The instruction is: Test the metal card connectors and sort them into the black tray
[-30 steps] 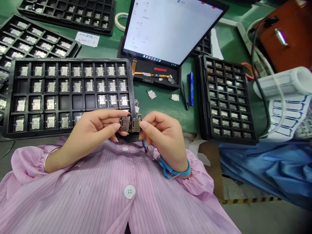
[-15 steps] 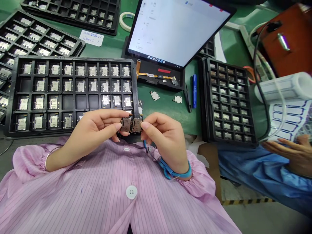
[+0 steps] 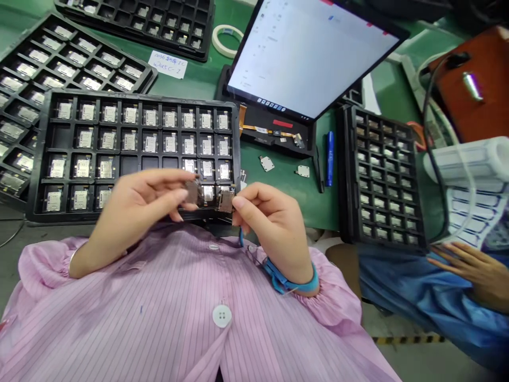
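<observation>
My left hand point(image 3: 139, 204) pinches one small metal card-slot part point(image 3: 193, 192) between thumb and fingertips; it is blurred by motion. My right hand point(image 3: 270, 223), with a blue wrist strap point(image 3: 292, 280), pinches a second such part point(image 3: 226, 200). The two parts are a little apart, held above the near edge of a black compartment tray point(image 3: 35, 175) that holds rows of the same parts, with a few cells bare. Both hands hover over my pink striped smock.
More black trays lie at the left point(image 3: 24, 79), top point(image 3: 159, 21) and right point(image 3: 382, 175). A lit tablet screen point(image 3: 314, 53) leans behind, with a blue pen point(image 3: 330, 157) and two loose parts point(image 3: 266, 163) on the green mat. Another person's hand point(image 3: 473, 270) rests at right by label rolls point(image 3: 469, 154).
The two parts, held together before, are now pulled apart, my left hand moving left with its part. The view has shifted, and another person's hand has come in at the right.
</observation>
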`<act>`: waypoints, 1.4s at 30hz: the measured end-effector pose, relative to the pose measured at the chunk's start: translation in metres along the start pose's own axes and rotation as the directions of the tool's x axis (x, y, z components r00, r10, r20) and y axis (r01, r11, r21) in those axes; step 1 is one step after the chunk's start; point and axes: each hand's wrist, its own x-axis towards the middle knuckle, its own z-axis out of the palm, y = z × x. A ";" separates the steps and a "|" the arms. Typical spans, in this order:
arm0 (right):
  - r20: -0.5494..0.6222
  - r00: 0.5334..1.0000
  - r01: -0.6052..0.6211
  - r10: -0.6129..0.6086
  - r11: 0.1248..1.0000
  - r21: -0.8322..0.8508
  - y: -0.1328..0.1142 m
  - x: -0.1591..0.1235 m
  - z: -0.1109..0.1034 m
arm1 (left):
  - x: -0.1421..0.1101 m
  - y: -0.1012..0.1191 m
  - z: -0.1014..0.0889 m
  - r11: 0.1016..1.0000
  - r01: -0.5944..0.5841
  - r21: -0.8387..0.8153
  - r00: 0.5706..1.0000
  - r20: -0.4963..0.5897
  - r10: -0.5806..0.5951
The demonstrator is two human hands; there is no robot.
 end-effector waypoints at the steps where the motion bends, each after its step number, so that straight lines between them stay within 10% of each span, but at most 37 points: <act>1: -0.005 1.000 -0.008 0.008 1.000 -0.023 0.001 0.003 0.002 | -0.001 0.001 -0.007 0.998 -0.054 0.033 0.990 -0.130 0.057; 4: 0.055 0.998 -0.025 0.033 0.992 -0.127 0.006 0.014 0.015 | -0.004 0.005 -0.028 0.975 -0.121 0.188 0.893 -0.409 0.190; 10: 0.163 0.986 0.031 0.022 0.948 -0.316 0.008 0.047 0.055 | -0.001 0.004 -0.066 0.846 0.024 0.533 0.842 -0.467 0.271; 16: 0.073 0.997 0.051 -0.018 0.879 -0.475 -0.005 0.078 0.076 | 0.013 0.005 -0.079 0.620 0.135 0.773 0.934 -0.308 0.180; 25: 0.128 0.990 0.131 -0.063 0.752 -0.646 -0.013 0.079 0.101 | 0.016 -0.005 -0.064 0.544 0.068 0.836 0.960 -0.204 0.194; 29: -0.021 0.988 0.113 -0.153 0.806 -0.582 -0.009 0.069 0.066 | 0.013 -0.006 -0.060 0.479 0.025 0.877 0.949 -0.172 0.264; 35: -0.428 0.880 -0.095 -0.205 0.807 -0.583 0.028 0.053 -0.063 | 0.002 -0.002 -0.052 0.473 0.080 0.877 0.956 -0.202 0.212; 42: -0.342 0.927 -0.204 -0.156 0.554 -0.807 0.093 0.040 -0.134 | 0.002 -0.001 -0.002 0.572 -0.258 0.779 0.955 0.115 0.274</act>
